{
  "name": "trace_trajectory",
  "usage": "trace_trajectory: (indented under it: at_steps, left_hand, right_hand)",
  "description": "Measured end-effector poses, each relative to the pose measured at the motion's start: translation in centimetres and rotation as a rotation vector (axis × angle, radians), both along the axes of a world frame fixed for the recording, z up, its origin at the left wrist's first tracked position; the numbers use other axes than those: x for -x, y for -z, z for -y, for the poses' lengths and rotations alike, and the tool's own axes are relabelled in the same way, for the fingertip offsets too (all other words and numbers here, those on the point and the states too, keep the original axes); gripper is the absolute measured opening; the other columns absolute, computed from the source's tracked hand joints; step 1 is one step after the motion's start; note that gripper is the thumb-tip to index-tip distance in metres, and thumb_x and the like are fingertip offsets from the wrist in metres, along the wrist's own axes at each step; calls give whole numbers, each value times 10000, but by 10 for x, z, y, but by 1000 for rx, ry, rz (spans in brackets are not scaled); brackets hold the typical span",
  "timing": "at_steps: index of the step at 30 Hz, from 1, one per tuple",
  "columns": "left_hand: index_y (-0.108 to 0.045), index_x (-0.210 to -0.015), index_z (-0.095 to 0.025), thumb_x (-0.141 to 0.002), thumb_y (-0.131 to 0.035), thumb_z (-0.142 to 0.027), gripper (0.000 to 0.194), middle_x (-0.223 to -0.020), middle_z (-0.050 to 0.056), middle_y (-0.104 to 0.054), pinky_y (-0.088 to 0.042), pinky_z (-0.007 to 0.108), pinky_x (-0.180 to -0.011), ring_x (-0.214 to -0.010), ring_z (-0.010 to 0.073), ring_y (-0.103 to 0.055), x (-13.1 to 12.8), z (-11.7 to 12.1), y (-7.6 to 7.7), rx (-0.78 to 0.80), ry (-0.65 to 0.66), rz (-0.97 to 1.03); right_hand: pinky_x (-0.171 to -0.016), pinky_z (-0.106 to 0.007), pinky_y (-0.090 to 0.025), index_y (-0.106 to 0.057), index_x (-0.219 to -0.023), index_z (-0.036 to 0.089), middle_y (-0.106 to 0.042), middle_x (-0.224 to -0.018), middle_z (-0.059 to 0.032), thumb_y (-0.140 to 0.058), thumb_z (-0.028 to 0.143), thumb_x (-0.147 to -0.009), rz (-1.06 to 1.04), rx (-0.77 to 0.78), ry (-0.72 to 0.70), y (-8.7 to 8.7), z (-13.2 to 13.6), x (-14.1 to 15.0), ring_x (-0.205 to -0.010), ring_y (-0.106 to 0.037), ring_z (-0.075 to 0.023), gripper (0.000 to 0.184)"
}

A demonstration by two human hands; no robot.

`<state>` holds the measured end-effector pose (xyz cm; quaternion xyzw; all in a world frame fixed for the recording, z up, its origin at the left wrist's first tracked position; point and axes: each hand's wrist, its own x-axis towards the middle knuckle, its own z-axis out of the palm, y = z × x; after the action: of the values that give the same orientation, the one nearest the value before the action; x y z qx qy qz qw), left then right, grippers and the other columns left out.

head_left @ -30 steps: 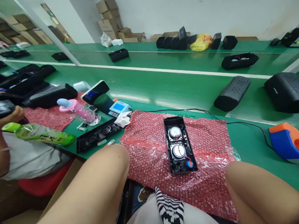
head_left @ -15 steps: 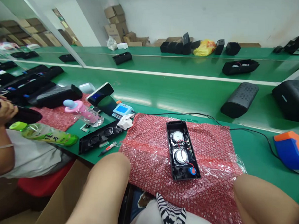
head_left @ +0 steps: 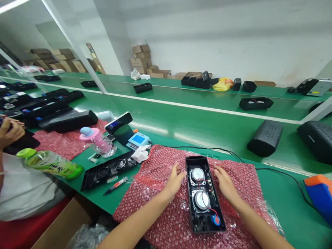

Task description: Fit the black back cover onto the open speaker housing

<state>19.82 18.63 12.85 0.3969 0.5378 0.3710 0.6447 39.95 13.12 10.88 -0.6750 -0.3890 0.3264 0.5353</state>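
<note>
An open black speaker housing (head_left: pixel 194 221) lies lengthwise before me on red bubble wrap (head_left: pixel 162 219). Inside it are two round silver drivers (head_left: pixel 198 175), thin red and black wires, and a blue round part (head_left: pixel 215 220) at the near end. My left hand (head_left: pixel 175 182) is beside the housing's left edge, fingers apart, thumb very close to the rim; whether it touches I cannot tell. At the upper right edge, my right hand (head_left: pixel 225 181) stays open with fingers stretched out. Neither hand grips anything.
To the left lie a black speaker panel (head_left: pixel 97 178), a syringe (head_left: pixel 116 185), a green bottle (head_left: pixel 51 163), a pink bottle (head_left: pixel 100 142) and a blue display unit (head_left: pixel 138 140). A co-worker's hand (head_left: pixel 10 134) is farther left. Finished-looking speakers (head_left: pixel 266 138) and an orange-blue dispenser (head_left: pixel 322 197) are at right.
Both my hands have come up from the lower edge, onto either side of the speaker housing. The view has tilted upward, so the bench sits lower in the picture.
</note>
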Motion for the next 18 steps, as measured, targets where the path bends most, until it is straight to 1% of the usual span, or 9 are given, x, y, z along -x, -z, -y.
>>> trace_trajectory:
  at_steps: [3, 5, 7, 9, 11, 13, 15, 17, 18]
  left_hand:
    - [-569, -1235, -151, -733, -688, -278, 531, -1332, 155, -596, -347, 444, -1166, -1302, 325, -522, -10, 6, 5, -5, 99, 124]
    - [-576, -1224, -162, -790, -634, -287, 455, -1256, 119, -648, -412, 419, -1115, -1220, 288, -583, -17, 12, 5, 19, 91, 216]
    - [-566, -1238, -165, -841, -605, -301, 421, -1224, 104, -666, -431, 395, -1101, -1203, 263, -596, -21, 11, 1, 47, 29, 274]
    - [-579, -1242, -192, -872, -619, -310, 390, -1255, 76, -663, -412, 338, -1125, -1246, 225, -580, -22, 0, -3, 48, -24, 335]
    - [-605, -1234, -214, -905, -615, -348, 355, -1288, 53, -656, -407, 296, -1132, -1265, 197, -579, -21, -21, -7, 52, -33, 414]
    - [-642, -1194, -178, -937, -569, -432, 369, -1204, 91, -695, -469, 336, -1081, -1158, 225, -650, -21, -46, -10, 106, 18, 460]
    - [-687, -1091, -99, -949, -525, -476, 435, -1003, 148, -734, -545, 397, -965, -936, 261, -716, -21, -69, -9, 182, 102, 476]
    - [-710, -969, -59, -958, -508, -420, 414, -823, 147, -728, -579, 389, -856, -763, 249, -716, -23, -86, -5, 227, 157, 497]
    - [-713, -926, -57, -965, -494, -374, 387, -770, 132, -720, -583, 364, -820, -726, 235, -710, -24, -92, -2, 231, 169, 513]
  right_hand:
    - [-1099, -610, -364, -753, -883, 209, -712, -1083, -145, -549, 812, -717, -65, 15, -1, 17, -3, 14, -1126, -597, -373, 658]
    - [-1113, -564, -376, -760, -975, 202, -702, -1145, -134, -496, 811, -774, -109, 5, 3, 15, 2, 29, -1169, -590, -350, 694]
    - [-1128, -536, -376, -741, -1096, 202, -665, -1242, -128, -459, 785, -830, -143, -7, 26, 3, 6, 43, -1235, -562, -334, 700]
    - [-1154, -507, -362, -723, -1152, 219, -626, -1308, -112, -476, 723, -861, -186, -57, 49, -17, 5, 52, -1281, -533, -314, 633]
    - [-1179, -476, -339, -723, -1156, 243, -602, -1337, -89, -520, 615, -870, -214, -152, 28, -39, -4, 54, -1309, -510, -286, 511]
    - [-1194, -469, -317, -727, -1139, 249, -604, -1328, -80, -591, 503, -814, -233, -238, -32, -57, -20, 53, -1315, -499, -277, 435]
    - [-1190, -484, -314, -684, -1226, 242, -597, -1330, -86, -656, 449, -717, -290, -255, -78, -67, -40, 51, -1322, -485, -290, 550]
    - [-1178, -504, -323, -554, -1397, 235, -564, -1374, -98, -718, 434, -612, -417, -191, -103, -65, -59, 53, -1360, -445, -315, 827]
    - [-1160, -518, -347, -473, -1467, 229, -548, -1394, -107, -736, 439, -575, -478, -146, -126, -60, -67, 56, -1373, -433, -331, 953]
